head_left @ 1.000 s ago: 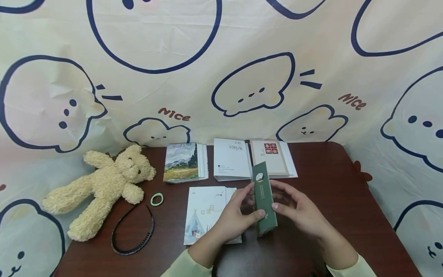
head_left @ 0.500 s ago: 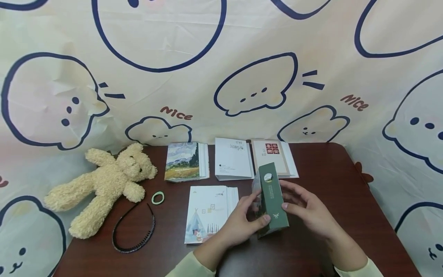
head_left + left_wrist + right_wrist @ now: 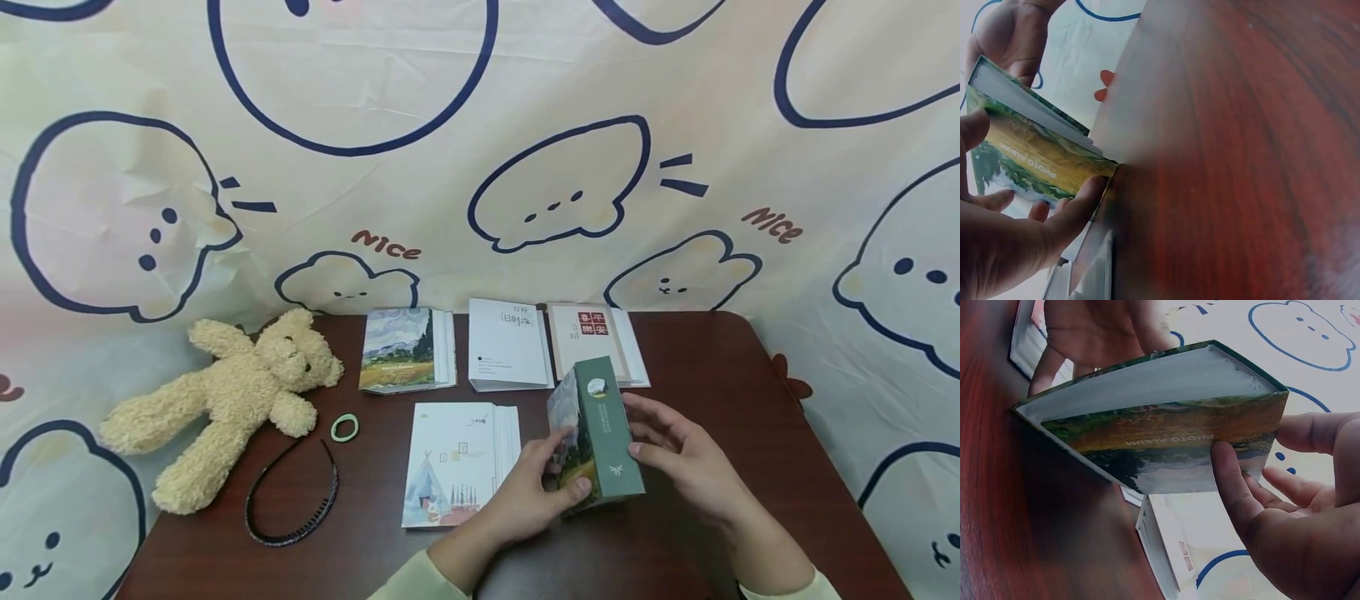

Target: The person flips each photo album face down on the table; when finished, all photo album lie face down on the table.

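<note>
Slanting between left hand (image 3: 531, 490) and right hand (image 3: 688, 458) is an album (image 3: 609, 437).

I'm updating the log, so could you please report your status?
Left hand, right hand holding photo album. Green spine showing. Nothing visibly blocking; tent-print album near left hand.

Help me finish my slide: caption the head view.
Two hands hold a green-spined photo album, a plush bear lying far left.

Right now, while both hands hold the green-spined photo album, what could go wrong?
The green-spined photo album might slip, because neither the left hand nor the right hand wraps fully around it. If it moves left, the left hand may push the tent-picture album, which lies near that hand.
</note>
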Available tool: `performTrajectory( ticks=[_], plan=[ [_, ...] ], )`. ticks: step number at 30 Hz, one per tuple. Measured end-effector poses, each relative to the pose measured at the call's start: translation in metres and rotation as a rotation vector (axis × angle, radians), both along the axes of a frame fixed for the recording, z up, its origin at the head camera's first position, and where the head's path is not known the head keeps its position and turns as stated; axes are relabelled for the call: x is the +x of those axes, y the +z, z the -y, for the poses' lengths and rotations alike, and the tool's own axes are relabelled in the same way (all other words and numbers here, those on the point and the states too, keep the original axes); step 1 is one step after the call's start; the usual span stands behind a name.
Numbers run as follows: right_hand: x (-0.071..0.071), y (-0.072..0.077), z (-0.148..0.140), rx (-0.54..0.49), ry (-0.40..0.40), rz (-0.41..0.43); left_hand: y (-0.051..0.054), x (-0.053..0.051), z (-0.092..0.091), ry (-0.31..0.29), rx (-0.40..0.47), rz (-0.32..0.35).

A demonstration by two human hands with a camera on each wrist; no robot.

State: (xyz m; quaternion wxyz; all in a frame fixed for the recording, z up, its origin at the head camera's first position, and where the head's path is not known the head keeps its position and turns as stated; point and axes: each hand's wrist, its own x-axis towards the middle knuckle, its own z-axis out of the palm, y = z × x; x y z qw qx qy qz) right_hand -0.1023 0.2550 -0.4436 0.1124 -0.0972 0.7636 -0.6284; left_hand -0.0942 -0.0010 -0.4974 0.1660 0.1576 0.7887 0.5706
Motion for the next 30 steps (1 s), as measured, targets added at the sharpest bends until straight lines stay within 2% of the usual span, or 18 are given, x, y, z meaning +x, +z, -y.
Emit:
performTrajectory(
  ticks=[9,20,30],
  plan=[
    [0.003,-0.005,-0.008,0.011,-0.04,0.022,-0.008,0.003,-0.001,0.016,-0.055,-0.009],
    [0.005,-0.016,-0.025,0.028,-0.102,0.091,-0.008,0.003,-0.001,-0.016,-0.119,-0.014],
    [0.002,-0.031,-0.043,0.015,-0.121,0.132,-0.008,0.003,-0.001,-0.026,-0.147,0.019]
  ],
)
